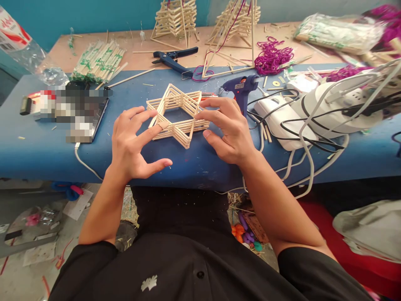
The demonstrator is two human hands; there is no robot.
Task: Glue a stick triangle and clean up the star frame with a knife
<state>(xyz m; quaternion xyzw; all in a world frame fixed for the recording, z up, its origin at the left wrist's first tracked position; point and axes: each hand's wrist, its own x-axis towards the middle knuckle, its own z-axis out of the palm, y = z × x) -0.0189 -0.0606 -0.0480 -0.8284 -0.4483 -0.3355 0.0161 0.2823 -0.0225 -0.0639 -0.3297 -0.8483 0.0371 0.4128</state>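
A six-pointed star frame of stacked wooden sticks lies on the blue table cover, between my hands. My left hand has its fingers spread, with fingertips at the star's left side and the thumb stretched out below it. My right hand is at the star's right side, fingers apart, with fingertips near or touching its right points. Neither hand is closed round the star. Just behind my right hand stands a blue glue gun, and a red object shows partly behind the fingers.
Blue cutters, wrapped sticks and purple yarn lie toward the back. Two stick structures stand behind. A phone is at left, beside a tilted bottle. White power strips with tangled cables are at right.
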